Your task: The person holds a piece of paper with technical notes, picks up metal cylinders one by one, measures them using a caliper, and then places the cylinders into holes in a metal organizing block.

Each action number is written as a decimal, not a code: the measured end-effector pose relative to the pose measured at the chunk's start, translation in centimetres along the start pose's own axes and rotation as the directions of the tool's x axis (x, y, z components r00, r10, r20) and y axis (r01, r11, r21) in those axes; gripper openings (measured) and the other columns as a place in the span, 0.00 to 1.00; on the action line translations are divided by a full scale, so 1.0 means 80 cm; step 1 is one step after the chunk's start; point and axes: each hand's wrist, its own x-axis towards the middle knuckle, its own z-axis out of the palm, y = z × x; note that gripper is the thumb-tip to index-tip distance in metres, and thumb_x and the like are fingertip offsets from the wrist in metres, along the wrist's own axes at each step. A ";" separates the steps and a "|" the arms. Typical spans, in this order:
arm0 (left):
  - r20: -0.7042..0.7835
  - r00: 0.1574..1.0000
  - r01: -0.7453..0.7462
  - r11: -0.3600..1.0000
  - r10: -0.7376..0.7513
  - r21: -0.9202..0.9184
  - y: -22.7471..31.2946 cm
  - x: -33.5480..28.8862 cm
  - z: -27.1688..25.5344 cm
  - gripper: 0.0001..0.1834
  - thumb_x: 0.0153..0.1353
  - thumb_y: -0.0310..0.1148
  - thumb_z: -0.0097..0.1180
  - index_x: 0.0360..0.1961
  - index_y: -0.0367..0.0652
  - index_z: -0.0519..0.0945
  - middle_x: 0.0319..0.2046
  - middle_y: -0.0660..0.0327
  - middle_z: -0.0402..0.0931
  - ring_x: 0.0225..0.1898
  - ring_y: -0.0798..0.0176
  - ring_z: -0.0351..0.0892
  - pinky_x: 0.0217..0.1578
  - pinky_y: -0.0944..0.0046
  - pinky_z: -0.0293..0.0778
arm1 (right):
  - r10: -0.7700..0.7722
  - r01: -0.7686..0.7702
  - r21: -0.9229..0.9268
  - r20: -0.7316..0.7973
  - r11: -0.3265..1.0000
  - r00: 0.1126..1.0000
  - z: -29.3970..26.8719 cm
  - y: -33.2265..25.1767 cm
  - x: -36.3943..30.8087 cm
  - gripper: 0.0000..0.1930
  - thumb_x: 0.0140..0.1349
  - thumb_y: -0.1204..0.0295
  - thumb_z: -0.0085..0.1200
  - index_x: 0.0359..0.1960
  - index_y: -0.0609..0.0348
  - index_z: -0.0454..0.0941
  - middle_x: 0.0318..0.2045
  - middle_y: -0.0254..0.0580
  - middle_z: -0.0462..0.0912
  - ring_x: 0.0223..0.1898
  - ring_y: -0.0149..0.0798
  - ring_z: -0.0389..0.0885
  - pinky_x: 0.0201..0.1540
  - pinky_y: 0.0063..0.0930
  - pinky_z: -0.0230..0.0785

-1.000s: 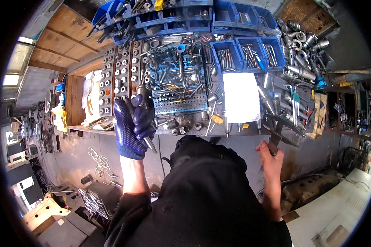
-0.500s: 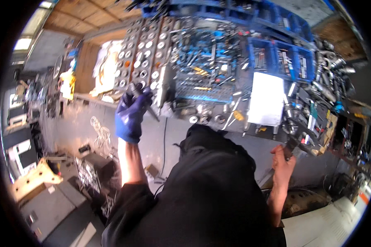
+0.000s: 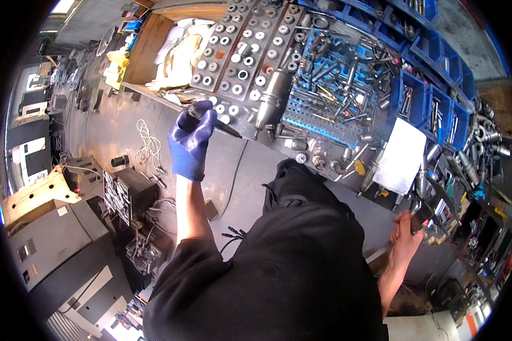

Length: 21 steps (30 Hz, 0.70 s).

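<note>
My left hand (image 3: 192,139), in a blue-purple glove, is closed around a dark rod-shaped tool (image 3: 227,129). Its tapered end sticks out to the right, past the bench's near edge. Beyond it lies a rack (image 3: 242,45) with rows of metal collets. A large metal tool holder (image 3: 274,94) rests on the rack's right side. On the far right, my bare right hand (image 3: 405,237) is closed on a dark flat tool (image 3: 421,217), whose exact kind I cannot make out. A white sheet of paper (image 3: 401,156) lies on the bench near that hand.
A blue perforated tray (image 3: 318,124) holds many cutters and bits. Blue bins (image 3: 412,94) stand behind the paper, and metal holders (image 3: 486,131) pile up at the right. At left are a wooden box (image 3: 145,54), a coiled pale cord (image 3: 148,142) and a grey cabinet (image 3: 62,238).
The view has turned, so the bench sits further right and tilted. Both hands still hold their tools; the left hand's tool now lies flatter, pointing right.
</note>
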 end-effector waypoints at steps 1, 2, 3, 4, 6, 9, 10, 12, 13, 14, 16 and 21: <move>-0.042 0.999 -0.006 1.000 0.006 -0.012 -0.003 0.006 -0.006 0.15 0.59 0.20 0.62 0.49 0.33 0.81 0.37 0.64 0.81 0.36 0.72 0.78 0.39 0.72 0.74 | -0.002 0.002 -0.008 0.005 1.000 1.000 0.000 0.001 0.000 0.16 0.70 0.61 0.56 0.27 0.58 0.74 0.14 0.24 0.65 0.12 0.17 0.55 0.15 0.18 0.41; -0.084 0.996 -0.012 1.000 0.010 -0.024 -0.007 0.011 -0.010 0.15 0.60 0.20 0.62 0.49 0.33 0.81 0.36 0.64 0.81 0.36 0.72 0.78 0.38 0.72 0.73 | 0.011 -0.010 -0.006 0.032 1.000 0.999 -0.001 0.002 0.001 0.16 0.70 0.61 0.56 0.27 0.58 0.74 0.14 0.24 0.65 0.12 0.17 0.55 0.15 0.18 0.41; -0.125 0.992 -0.035 0.998 0.029 -0.044 -0.009 0.015 -0.012 0.16 0.58 0.20 0.62 0.49 0.33 0.81 0.35 0.64 0.81 0.34 0.73 0.77 0.36 0.73 0.72 | 0.025 -0.024 -0.004 0.058 1.000 0.998 -0.004 0.004 0.003 0.16 0.70 0.61 0.56 0.27 0.58 0.74 0.14 0.24 0.66 0.12 0.17 0.55 0.15 0.18 0.41; -0.149 0.988 -0.038 0.997 0.028 -0.068 -0.010 0.019 -0.012 0.15 0.58 0.20 0.63 0.48 0.33 0.81 0.35 0.64 0.81 0.34 0.73 0.77 0.36 0.73 0.72 | 0.039 -0.039 -0.003 0.084 0.999 0.996 -0.005 0.005 0.004 0.16 0.70 0.62 0.56 0.26 0.58 0.74 0.15 0.24 0.66 0.12 0.17 0.55 0.15 0.18 0.41; -0.196 0.980 -0.046 0.992 0.023 -0.114 -0.012 0.026 -0.011 0.15 0.57 0.19 0.63 0.47 0.32 0.81 0.35 0.63 0.81 0.33 0.72 0.77 0.36 0.73 0.72 | 0.046 -0.047 0.005 0.079 0.999 0.996 -0.002 0.003 0.004 0.16 0.70 0.62 0.56 0.26 0.57 0.73 0.14 0.24 0.65 0.12 0.17 0.54 0.15 0.18 0.40; -0.248 0.969 -0.068 0.982 0.022 -0.178 -0.036 0.054 -0.016 0.14 0.53 0.18 0.64 0.43 0.32 0.83 0.37 0.59 0.82 0.36 0.67 0.79 0.41 0.70 0.74 | 0.033 -0.033 -0.004 0.062 0.999 0.998 0.007 -0.003 0.004 0.16 0.71 0.63 0.55 0.25 0.57 0.73 0.12 0.22 0.62 0.11 0.17 0.53 0.15 0.18 0.40; -0.274 0.962 -0.076 0.975 0.017 -0.207 -0.044 0.065 -0.017 0.14 0.53 0.18 0.64 0.43 0.32 0.83 0.37 0.58 0.82 0.37 0.66 0.79 0.42 0.69 0.74 | 0.022 -0.021 -0.012 0.052 1.000 0.998 0.011 -0.005 0.004 0.17 0.71 0.63 0.55 0.25 0.57 0.73 0.11 0.21 0.61 0.11 0.17 0.52 0.15 0.18 0.39; -0.334 0.933 -0.194 0.967 0.131 -0.163 -0.055 0.082 -0.009 0.12 0.52 0.18 0.64 0.40 0.32 0.84 0.38 0.58 0.83 0.38 0.66 0.79 0.43 0.68 0.74 | 0.039 -0.039 0.003 0.048 0.999 0.998 0.014 -0.010 0.001 0.16 0.69 0.63 0.57 0.24 0.58 0.74 0.12 0.21 0.62 0.12 0.16 0.53 0.16 0.17 0.40; -0.355 0.925 -0.195 0.973 0.139 -0.126 -0.062 0.092 -0.006 0.11 0.52 0.18 0.64 0.39 0.33 0.84 0.38 0.58 0.83 0.39 0.67 0.79 0.44 0.68 0.74 | 0.047 -0.048 0.011 0.043 0.999 0.998 0.015 -0.011 -0.001 0.16 0.68 0.63 0.58 0.24 0.59 0.74 0.12 0.22 0.63 0.12 0.16 0.54 0.17 0.17 0.40; -0.368 0.915 -0.214 0.972 0.165 -0.096 -0.070 0.102 -0.004 0.11 0.53 0.18 0.64 0.39 0.33 0.85 0.38 0.59 0.83 0.39 0.67 0.79 0.44 0.67 0.74 | 0.036 -0.036 0.010 0.033 0.999 0.999 0.016 -0.011 -0.002 0.17 0.68 0.63 0.58 0.24 0.59 0.74 0.12 0.21 0.63 0.12 0.16 0.54 0.17 0.17 0.40; -0.394 0.898 -0.240 0.969 0.196 -0.064 -0.086 0.122 0.005 0.11 0.52 0.18 0.64 0.39 0.34 0.85 0.38 0.59 0.84 0.39 0.67 0.80 0.45 0.66 0.74 | 0.024 -0.024 0.010 0.011 1.000 1.000 0.017 -0.008 -0.001 0.17 0.68 0.63 0.58 0.23 0.59 0.74 0.12 0.21 0.63 0.12 0.16 0.54 0.17 0.17 0.41; -0.389 0.864 -0.317 0.946 0.319 0.071 -0.133 0.149 0.016 0.09 0.53 0.18 0.66 0.36 0.36 0.87 0.41 0.56 0.85 0.42 0.65 0.82 0.50 0.63 0.75 | 0.029 -0.028 -0.029 0.031 0.999 0.999 0.018 -0.009 -0.004 0.17 0.70 0.62 0.56 0.24 0.57 0.73 0.12 0.21 0.62 0.12 0.16 0.53 0.16 0.17 0.40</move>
